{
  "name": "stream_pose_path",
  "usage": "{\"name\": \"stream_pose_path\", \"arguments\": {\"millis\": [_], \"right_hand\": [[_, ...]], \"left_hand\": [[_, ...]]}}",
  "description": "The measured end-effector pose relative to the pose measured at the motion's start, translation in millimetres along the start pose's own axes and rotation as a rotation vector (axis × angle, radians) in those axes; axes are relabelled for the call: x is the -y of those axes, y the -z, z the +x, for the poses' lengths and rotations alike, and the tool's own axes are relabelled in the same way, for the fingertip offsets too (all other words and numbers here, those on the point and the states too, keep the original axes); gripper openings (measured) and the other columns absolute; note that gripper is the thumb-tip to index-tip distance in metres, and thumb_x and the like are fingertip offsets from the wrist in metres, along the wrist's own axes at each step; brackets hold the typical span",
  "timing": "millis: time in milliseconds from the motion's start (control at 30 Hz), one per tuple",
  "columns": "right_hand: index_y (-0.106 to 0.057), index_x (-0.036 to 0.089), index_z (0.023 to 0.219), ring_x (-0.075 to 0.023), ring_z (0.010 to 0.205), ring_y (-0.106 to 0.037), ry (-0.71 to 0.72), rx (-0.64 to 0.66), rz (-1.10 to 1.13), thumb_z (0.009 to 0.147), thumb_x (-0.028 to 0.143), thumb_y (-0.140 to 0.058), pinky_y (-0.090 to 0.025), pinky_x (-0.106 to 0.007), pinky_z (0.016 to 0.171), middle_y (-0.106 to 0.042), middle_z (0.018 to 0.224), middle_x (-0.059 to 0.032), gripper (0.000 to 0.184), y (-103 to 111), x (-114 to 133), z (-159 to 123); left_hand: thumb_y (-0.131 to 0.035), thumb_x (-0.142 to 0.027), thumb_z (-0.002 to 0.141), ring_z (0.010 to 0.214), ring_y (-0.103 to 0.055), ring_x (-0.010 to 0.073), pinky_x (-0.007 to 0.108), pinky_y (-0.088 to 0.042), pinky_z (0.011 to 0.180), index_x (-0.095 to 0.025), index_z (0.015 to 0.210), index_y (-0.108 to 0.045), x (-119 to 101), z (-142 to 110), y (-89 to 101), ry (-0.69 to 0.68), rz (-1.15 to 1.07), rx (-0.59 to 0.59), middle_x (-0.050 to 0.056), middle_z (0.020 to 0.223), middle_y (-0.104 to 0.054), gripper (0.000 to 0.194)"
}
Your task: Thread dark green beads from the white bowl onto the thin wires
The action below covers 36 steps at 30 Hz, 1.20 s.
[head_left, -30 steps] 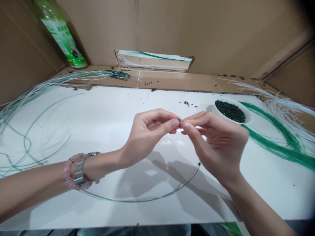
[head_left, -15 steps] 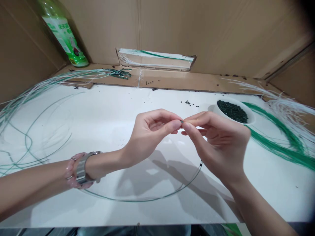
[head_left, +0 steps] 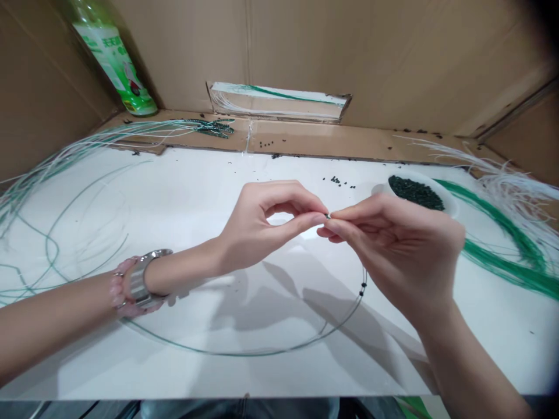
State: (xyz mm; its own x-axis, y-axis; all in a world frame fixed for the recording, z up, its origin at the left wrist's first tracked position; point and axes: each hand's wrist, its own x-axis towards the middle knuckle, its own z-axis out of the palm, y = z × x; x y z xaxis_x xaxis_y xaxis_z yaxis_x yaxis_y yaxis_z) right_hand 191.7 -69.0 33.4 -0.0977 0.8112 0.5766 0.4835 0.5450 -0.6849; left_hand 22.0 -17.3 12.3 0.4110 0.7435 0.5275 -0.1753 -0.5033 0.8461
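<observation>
My left hand [head_left: 248, 230] pinches a tiny dark green bead [head_left: 327, 216] between thumb and forefinger. Right against it, my right hand [head_left: 406, 256] is closed in a pinch on a thin green cord, whose end is hidden by the fingertips. From under my right hand the green cord [head_left: 262, 354] runs down and sweeps in a wide curve over the table toward my left wrist. Two small dark beads [head_left: 362, 289] sit on it below the right palm. A white bowl [head_left: 454, 206] full of dark green beads [head_left: 416, 193] stands partly behind my right hand.
Loose beads [head_left: 335, 180] lie on the white table [head_left: 174, 372]. Green cords [head_left: 502, 265] and white strands [head_left: 493, 174] lie at right. Beaded strands [head_left: 212, 127] and more cords stretch along the left. A green bottle [head_left: 116, 64] stands against the cardboard wall [head_left: 371, 52].
The fingertips stay together, with a wider gap inside my left hand's pinch. My right hand has shifted slightly right, and two beads on the cord below now show more plainly.
</observation>
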Motion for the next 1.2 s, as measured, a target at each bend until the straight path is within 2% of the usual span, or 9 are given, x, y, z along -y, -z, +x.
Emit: {"name": "stream_pose_path", "arguments": {"millis": [167,300,400,500,667,900,1100,1167,1200], "right_hand": [[-0.058,0.022,0.076,-0.0153,0.059,-0.070,-0.035,0.025,0.113,0.075,0.015,-0.075,-0.056,-0.022,0.050,-0.069,0.061,0.0052,0.019,2.4,-5.7,0.6],[-0.058,0.022,0.073,-0.0137,0.057,-0.071,-0.067,0.042,0.177,0.072,0.013,-0.077,-0.057,-0.019,0.050,-0.070,0.061,0.0064,0.021,2.8,-8.2,1.6],[-0.062,0.022,0.074,-0.0133,0.060,-0.072,-0.123,0.049,0.241,0.071,0.012,-0.078,-0.059,-0.017,0.053,-0.072,0.065,0.0059,0.018,1.3,-8.5,3.2],[-0.067,0.021,0.076,-0.0136,0.062,-0.072,-0.136,0.029,0.227,0.069,0.012,-0.079,-0.060,-0.017,0.054,-0.073,0.068,0.0042,0.017,-1.8,-8.8,4.1],[-0.068,0.018,0.071,-0.0137,0.059,-0.071,-0.170,0.005,0.130,0.071,0.014,-0.077,-0.060,-0.017,0.052,-0.073,0.066,0.0023,0.010,-7.1,-7.7,3.8],[-0.067,0.017,0.071,-0.0151,0.059,-0.072,-0.229,0.019,0.197,0.075,0.017,-0.074,-0.059,-0.018,0.050,-0.073,0.064,0.0000,0.008,-9.2,-5.1,4.5],[-0.064,0.017,0.069,-0.0143,0.059,-0.068,-0.269,0.097,0.054,0.072,0.014,-0.069,-0.055,-0.020,0.049,-0.069,0.064,0.0005,0.006,-4.3,-9.5,4.5],[-0.064,0.019,0.063,-0.0152,0.058,-0.067,-0.299,0.227,-0.082,0.068,0.012,-0.068,-0.054,-0.022,0.049,-0.068,0.062,0.0011,0.009,4.5,-15.1,5.2],[-0.064,0.020,0.061,-0.0154,0.057,-0.066,-0.311,0.332,-0.168,0.067,0.012,-0.068,-0.055,-0.024,0.050,-0.068,0.062,0.0012,0.010,9.4,-18.3,5.7]], "left_hand": [[-0.068,-0.013,0.079,0.068,-0.065,0.0117,0.022,-0.055,0.061,-0.018,0.077,-0.072,-5.3,4.5,4.9,0.069,0.016,0.077,0.002,0.076,-0.071,0.007],[-0.070,-0.020,0.078,0.064,-0.066,0.0140,0.022,-0.054,0.055,-0.019,0.076,-0.074,-8.8,9.9,11.5,0.161,0.029,0.186,0.003,0.072,-0.072,0.005],[-0.068,-0.024,0.081,0.061,-0.066,0.0147,0.024,-0.054,0.054,-0.020,0.077,-0.075,-10.1,13.6,15.6,0.172,0.080,0.229,0.003,0.069,-0.072,0.010],[-0.063,-0.022,0.083,0.061,-0.065,0.0143,0.024,-0.052,0.055,-0.020,0.077,-0.074,-10.6,15.2,16.6,0.097,0.224,0.224,0.002,0.069,-0.072,0.013],[-0.061,-0.015,0.080,0.057,-0.060,0.0121,0.023,-0.045,0.057,-0.020,0.067,-0.070,-11.1,16.5,15.8,-0.204,0.577,0.210,0.000,0.062,-0.069,0.016],[-0.057,-0.016,0.083,0.058,-0.062,0.0121,0.022,-0.046,0.056,-0.017,0.071,-0.068,-12.8,16.9,15.2,-0.040,0.425,0.221,0.001,0.066,-0.070,0.017],[-0.057,-0.016,0.078,0.055,-0.055,0.0117,0.024,-0.041,0.056,-0.020,0.065,-0.062,-10.1,17.1,15.3,-0.231,0.674,0.203,-0.001,0.060,-0.063,0.014],[-0.056,-0.015,0.078,0.055,-0.054,0.0120,0.024,-0.040,0.056,-0.021,0.066,-0.060,-8.9,18.8,18.2,-0.262,0.710,0.164,-0.001,0.062,-0.062,0.013],[-0.055,-0.014,0.078,0.055,-0.054,0.0119,0.024,-0.040,0.055,-0.021,0.067,-0.060,-8.4,19.7,19.6,-0.275,0.714,0.146,-0.001,0.063,-0.062,0.013]]}}
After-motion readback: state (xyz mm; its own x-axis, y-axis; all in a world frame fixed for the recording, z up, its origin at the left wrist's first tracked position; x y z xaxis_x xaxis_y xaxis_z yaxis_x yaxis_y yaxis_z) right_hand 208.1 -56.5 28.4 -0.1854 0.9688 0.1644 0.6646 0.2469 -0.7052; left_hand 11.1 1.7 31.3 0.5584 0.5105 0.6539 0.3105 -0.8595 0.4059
